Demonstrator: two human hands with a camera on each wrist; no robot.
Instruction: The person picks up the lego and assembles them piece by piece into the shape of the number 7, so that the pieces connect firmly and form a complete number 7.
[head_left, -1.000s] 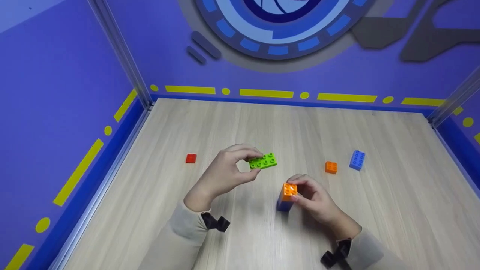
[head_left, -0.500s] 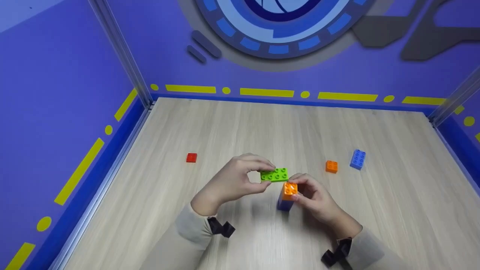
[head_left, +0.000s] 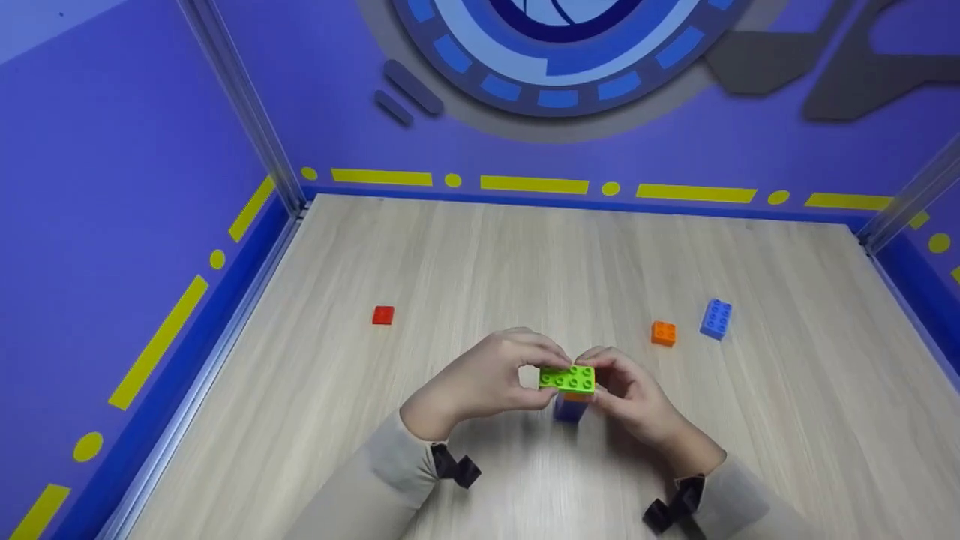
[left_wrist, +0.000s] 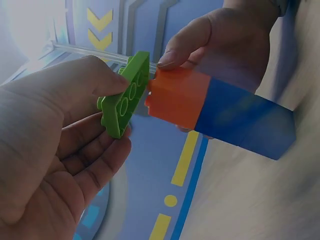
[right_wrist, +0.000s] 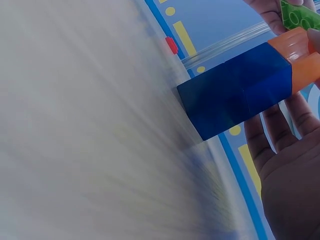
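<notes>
Nearest: gray sleeves (head_left: 360,487), black mounts (head_left: 455,466) at both cuffs. Right grip (head_left: 637,397) closed to tower width, thumb and fingers on the orange brick (left_wrist: 177,97) that tops the blue block (left_wrist: 245,120). Tower upright, base looks to be on the tabletop (head_left: 487,247). Left grip (head_left: 484,375) narrowed to a pinch on the left end of the green brick (head_left: 568,379). Green is right at orange's studs, overhanging left, tilted off flat; can't tell if they touch.

I'd level green, line its right end up with the four orange studs, press straight down over orange. Not on the overhang, it'd lever off. Right grip snug so the tower doesn't lean, thumb clear of the stud face.

Materials: bricks look like hard molded plastic. Green: low 2x4, round tubes underneath. Orange: glossy 2x2. Blue: smooth flat sides, faint seam, maybe two bricks. Tabletop: pale wood grain.

Farther: loose orange (head_left: 663,334) 2x2 and loose blue (head_left: 715,319) 2x4 on the right; red piece (head_left: 382,315), small and square, left. Behind: printed wall panel (head_left: 322,97), yellow dashes (head_left: 532,185), metal posts (head_left: 236,97).
</notes>
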